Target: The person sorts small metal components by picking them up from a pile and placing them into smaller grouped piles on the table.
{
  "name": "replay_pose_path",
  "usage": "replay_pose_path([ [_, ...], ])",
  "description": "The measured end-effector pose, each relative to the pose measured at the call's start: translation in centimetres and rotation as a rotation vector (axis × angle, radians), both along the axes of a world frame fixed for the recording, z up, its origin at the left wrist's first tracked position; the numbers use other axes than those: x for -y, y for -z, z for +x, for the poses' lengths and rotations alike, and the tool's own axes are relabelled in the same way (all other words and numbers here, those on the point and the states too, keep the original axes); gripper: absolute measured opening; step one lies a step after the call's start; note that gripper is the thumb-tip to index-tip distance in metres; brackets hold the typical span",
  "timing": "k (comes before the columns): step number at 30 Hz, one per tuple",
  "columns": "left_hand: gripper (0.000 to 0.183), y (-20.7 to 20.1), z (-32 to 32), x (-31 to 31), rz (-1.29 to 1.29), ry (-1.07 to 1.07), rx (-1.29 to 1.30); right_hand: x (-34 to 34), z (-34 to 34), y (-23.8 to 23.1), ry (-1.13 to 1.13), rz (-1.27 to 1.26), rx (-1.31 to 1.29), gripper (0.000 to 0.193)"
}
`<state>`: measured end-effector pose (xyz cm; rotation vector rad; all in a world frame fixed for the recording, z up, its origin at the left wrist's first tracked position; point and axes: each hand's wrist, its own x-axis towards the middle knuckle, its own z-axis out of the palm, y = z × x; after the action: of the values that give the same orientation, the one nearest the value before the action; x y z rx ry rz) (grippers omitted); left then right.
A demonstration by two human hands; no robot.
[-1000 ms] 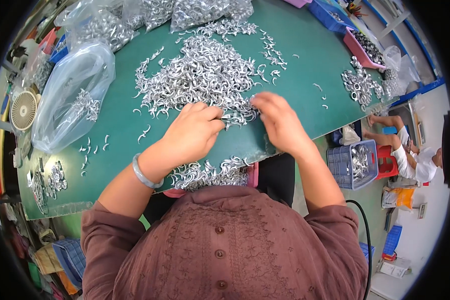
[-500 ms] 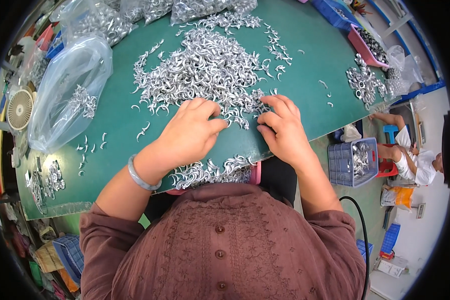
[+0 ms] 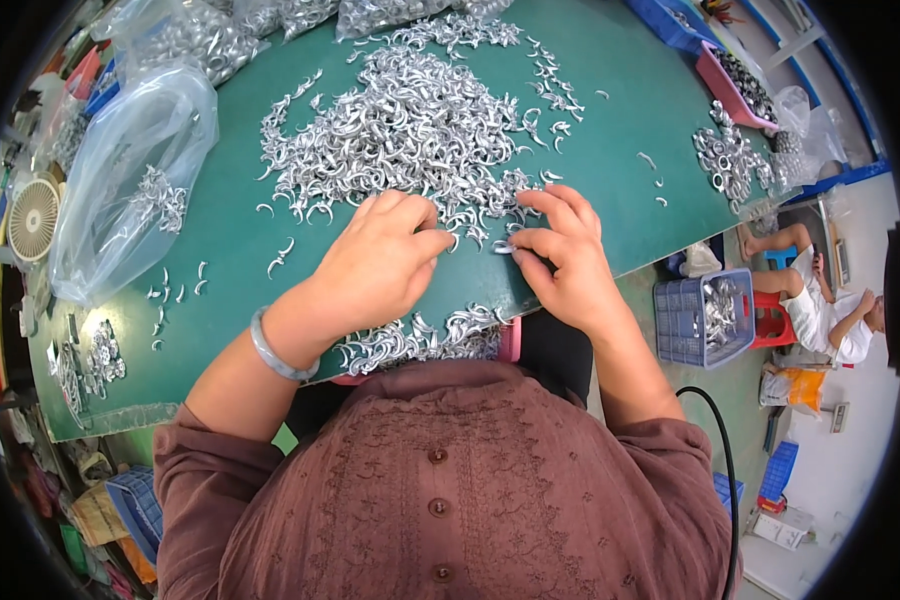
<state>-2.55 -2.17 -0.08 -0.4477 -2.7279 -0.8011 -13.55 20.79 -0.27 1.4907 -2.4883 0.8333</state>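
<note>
A large heap of small silvery curved metal pieces covers the middle of the green table. At the heap's near edge, my left hand has its fingers curled together. A bit of metal shows by its thumb tip, but I cannot tell whether it is gripped. Just to the right, my right hand pinches one curved metal piece between thumb and forefinger, its other fingers bent over the heap's edge. More such pieces fill a pink container at the table's near edge, against my body.
A clear plastic bag with some pieces lies left, beside a fan. Filled bags line the back. At right stand a pink tray and a pile of metal rings. A blue crate and a seated person are beyond.
A metal piece now shows between my right thumb and forefinger. My left hand has barely moved. The seated person at right has shifted an arm and leg.
</note>
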Motion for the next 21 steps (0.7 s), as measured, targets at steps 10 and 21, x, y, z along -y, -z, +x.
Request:
replay_pose_path([
  [10, 0.022, -0.3, 0.0, 0.3, 0.044, -0.006, -0.008, -0.5, 0.8, -0.5, -0.036, -0.024, 0.093, 0.024],
  [21, 0.027, -0.4, 0.2, 0.9, 0.055, 0.002, 0.066, 1.1, 1.6, -0.6, -0.045, 0.012, 0.01, 0.022],
])
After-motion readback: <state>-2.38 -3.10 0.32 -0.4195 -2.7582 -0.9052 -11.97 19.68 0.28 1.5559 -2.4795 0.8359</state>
